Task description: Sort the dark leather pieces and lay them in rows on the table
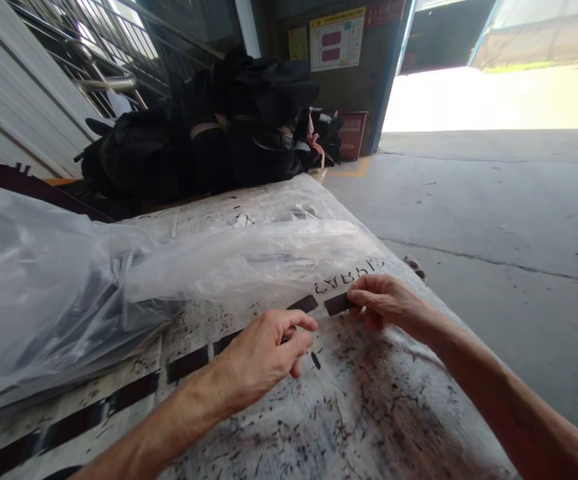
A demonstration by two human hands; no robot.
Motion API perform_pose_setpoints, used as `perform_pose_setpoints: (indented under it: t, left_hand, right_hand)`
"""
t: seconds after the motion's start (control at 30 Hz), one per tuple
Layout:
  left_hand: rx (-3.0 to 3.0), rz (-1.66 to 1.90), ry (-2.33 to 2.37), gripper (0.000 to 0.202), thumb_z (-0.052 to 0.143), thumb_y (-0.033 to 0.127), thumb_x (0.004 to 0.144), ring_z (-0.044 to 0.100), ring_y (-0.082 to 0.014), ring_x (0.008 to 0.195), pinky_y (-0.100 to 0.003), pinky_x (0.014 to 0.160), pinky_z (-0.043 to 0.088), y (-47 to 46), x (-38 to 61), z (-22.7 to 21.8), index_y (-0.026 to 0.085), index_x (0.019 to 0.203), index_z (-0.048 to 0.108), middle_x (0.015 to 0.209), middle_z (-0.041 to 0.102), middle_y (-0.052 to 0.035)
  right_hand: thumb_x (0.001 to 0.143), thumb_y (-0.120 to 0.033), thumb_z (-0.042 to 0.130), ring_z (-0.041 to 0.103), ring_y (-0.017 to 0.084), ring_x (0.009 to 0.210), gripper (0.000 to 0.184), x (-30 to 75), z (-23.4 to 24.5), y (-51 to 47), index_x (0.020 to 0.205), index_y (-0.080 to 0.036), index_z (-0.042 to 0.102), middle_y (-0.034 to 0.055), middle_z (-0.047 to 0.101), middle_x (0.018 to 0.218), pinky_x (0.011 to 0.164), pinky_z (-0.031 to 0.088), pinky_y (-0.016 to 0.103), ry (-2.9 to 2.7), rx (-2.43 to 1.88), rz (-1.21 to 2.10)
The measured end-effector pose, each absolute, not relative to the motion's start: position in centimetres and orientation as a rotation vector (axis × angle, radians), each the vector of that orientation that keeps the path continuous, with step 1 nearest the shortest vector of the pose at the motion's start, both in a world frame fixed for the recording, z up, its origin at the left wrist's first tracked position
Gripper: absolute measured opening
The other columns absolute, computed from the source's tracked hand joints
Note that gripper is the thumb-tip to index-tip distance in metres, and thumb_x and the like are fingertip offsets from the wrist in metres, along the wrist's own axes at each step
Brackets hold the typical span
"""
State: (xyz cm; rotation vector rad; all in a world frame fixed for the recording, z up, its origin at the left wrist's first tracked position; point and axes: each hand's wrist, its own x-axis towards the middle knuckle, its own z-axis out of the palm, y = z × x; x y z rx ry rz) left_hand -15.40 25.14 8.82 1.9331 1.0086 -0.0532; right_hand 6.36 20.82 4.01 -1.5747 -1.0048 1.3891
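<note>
Grey concrete floor (489,200) is extending along the right side, beyond the work table. White, dark-specked sheeting (329,407) is covering the tabletop. Black bundles (263,113), tied with bands, are standing stacked past the far edge. Clear plastic film (59,287) is bulging at left, a flatter fold of it reaching across toward the printed lettering (349,277). Right hand (376,300): thumb and fingers are pinching one end of a dark strip. Left hand (269,350): fingers are bending loosely above the sheeting; whether they are holding anything, cannot tell. Dark pieces (189,365) are forming a slanting row from lower left, partly behind the left hand. Held dark strip (337,305) is sitting at the row's right end, just beside the nearest piece, a gap showing between.
</note>
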Motion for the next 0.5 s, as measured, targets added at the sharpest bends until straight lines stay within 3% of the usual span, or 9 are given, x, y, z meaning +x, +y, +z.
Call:
perform_pose_setpoints:
  t: [0.17,0.23,0.37,0.5]
  left_hand:
    - [2.260,-0.089,0.965,0.032,0.038,0.032,0.091,0.054,-0.0124,0.051,-0.023,0.053,0.038,25.5,-14.8,9.0,0.022,0.095,0.068,0.055,0.057,0.0028]
    - [2.364,-0.114,0.943,0.031,0.037,0.030,0.092,0.059,-0.0138,0.056,-0.023,0.058,0.042,25.3,-14.6,8.7,0.022,0.094,0.067,0.060,0.062,0.0007]
    - [2.522,-0.158,0.934,0.028,0.039,0.026,0.092,0.066,-0.0176,0.073,-0.025,0.068,0.048,25.3,-14.8,8.1,0.023,0.097,0.066,0.077,0.070,-0.0036]
    - [2.632,-0.026,0.902,0.027,0.039,0.021,0.092,0.066,-0.0177,0.083,-0.028,0.077,0.050,26.3,-15.1,7.7,0.022,0.101,0.065,0.088,0.070,-0.0047]
  right_hand:
    - [0.075,-0.031,0.062,0.047,0.005,0.033,0.015,6.9,3.7,21.6,0.071,-0.017,0.058,-0.0054,0.059,0.052,0.033,0.035,0.017,-1.012,-1.599,1.330]
    - [0.075,-0.035,0.064,0.046,0.005,0.033,0.017,6.9,3.8,21.6,0.072,-0.018,0.058,-0.0068,0.057,0.050,0.034,0.036,0.017,-1.022,-1.581,1.308]
    - [0.074,-0.041,0.065,0.059,0.010,0.046,0.024,6.9,3.9,21.7,0.075,-0.018,0.060,-0.0018,0.065,0.059,0.045,0.046,0.020,-1.049,-1.529,1.323]
    - [0.070,-0.035,0.068,0.060,0.011,0.049,0.020,6.9,3.5,22.0,0.076,-0.017,0.061,-0.0022,0.062,0.053,0.049,0.048,0.022,-1.044,-1.512,1.334]
